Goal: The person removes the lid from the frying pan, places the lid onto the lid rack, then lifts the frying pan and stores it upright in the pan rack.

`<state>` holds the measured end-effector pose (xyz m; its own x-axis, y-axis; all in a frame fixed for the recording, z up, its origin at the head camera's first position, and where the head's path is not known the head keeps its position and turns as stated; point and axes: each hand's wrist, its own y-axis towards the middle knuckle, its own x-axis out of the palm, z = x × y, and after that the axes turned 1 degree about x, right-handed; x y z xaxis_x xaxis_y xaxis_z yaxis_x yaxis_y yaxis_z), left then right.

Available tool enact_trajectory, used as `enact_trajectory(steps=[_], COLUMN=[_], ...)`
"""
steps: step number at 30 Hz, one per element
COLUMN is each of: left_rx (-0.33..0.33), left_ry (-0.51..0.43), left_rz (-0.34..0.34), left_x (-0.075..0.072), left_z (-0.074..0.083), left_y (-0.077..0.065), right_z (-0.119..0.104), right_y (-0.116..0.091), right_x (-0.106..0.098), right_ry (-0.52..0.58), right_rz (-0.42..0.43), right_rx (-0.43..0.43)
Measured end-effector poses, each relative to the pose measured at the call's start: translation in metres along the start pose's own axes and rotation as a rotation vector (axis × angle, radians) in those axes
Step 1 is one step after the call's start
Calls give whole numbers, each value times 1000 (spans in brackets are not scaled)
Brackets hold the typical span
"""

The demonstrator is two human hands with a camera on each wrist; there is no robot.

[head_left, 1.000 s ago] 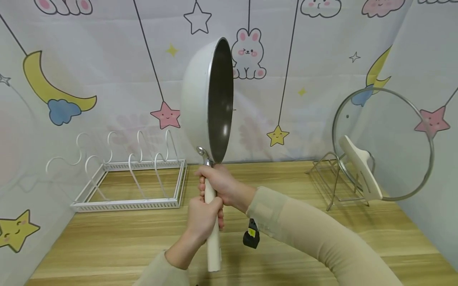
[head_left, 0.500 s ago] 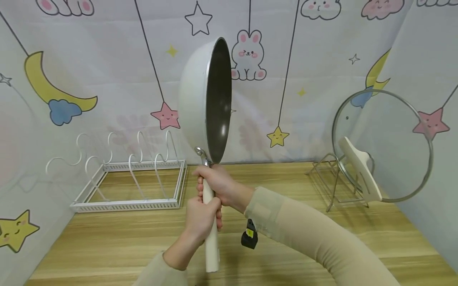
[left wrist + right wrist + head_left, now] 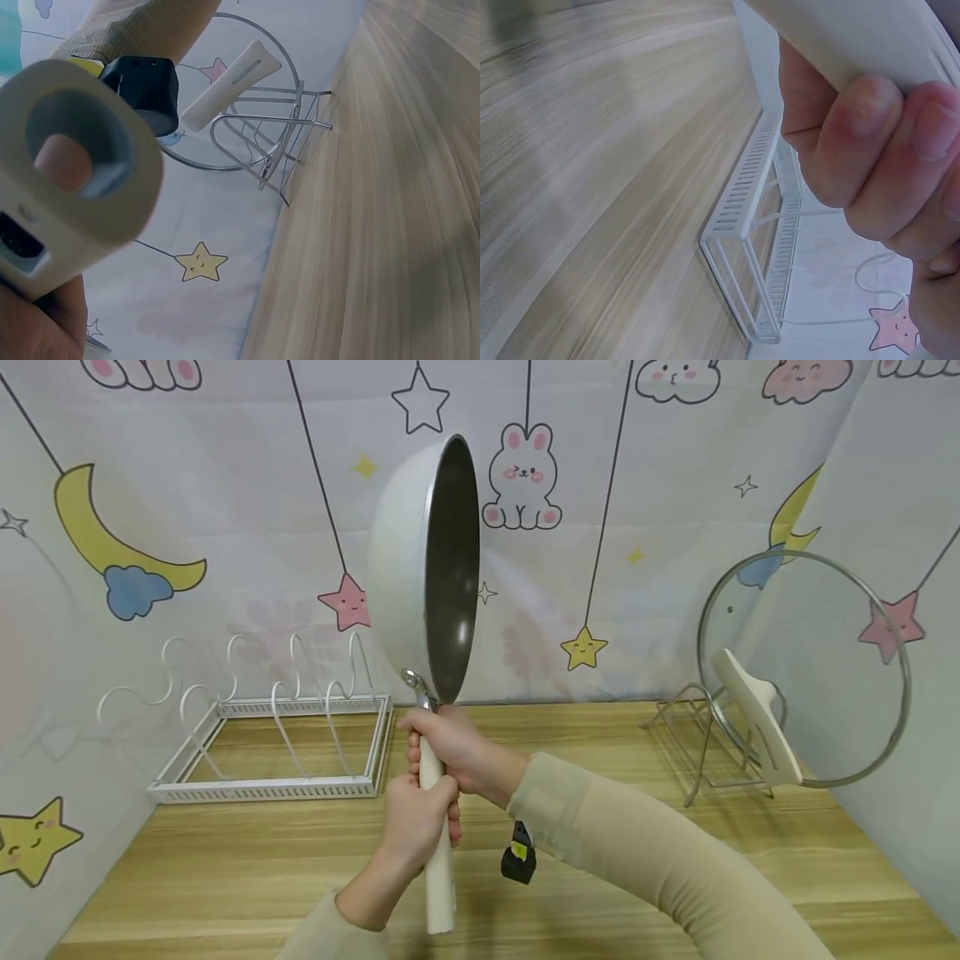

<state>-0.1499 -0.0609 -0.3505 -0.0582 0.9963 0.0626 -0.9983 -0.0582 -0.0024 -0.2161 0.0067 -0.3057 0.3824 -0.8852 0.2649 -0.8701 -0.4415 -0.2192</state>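
Note:
A deep frying pan, white outside and dark inside, is held upright above the table with its opening facing right. My right hand grips the top of its cream handle, right below the metal joint. Lower down, my left hand wraps the same handle, whose end sticks out beneath. In the left wrist view the hollow handle end looms close, with part of the left hand under it. Curled fingers of the right hand press against the handle in the right wrist view.
On the left of the wooden table stands a white rack with curved wire dividers. To the right, a wire stand bears a glass lid with a cream handle. A patterned cloth hangs behind.
The pan and both hands have drifted slightly left. The grip on the handle is the same, and the rack and lid have stayed in place.

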Motion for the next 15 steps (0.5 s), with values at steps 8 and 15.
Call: enact_trajectory(steps=[8,15], left_rx=[7,17], left_ry=[12,9], left_rz=[10,15], left_x=[-2,-4], left_z=[2,1], left_y=[-2,-2], right_z=[0,2], right_y=[0,2], right_x=[3,5], right_ry=[-9,0], right_rz=[-3,-4], right_rx=[-13,-10])
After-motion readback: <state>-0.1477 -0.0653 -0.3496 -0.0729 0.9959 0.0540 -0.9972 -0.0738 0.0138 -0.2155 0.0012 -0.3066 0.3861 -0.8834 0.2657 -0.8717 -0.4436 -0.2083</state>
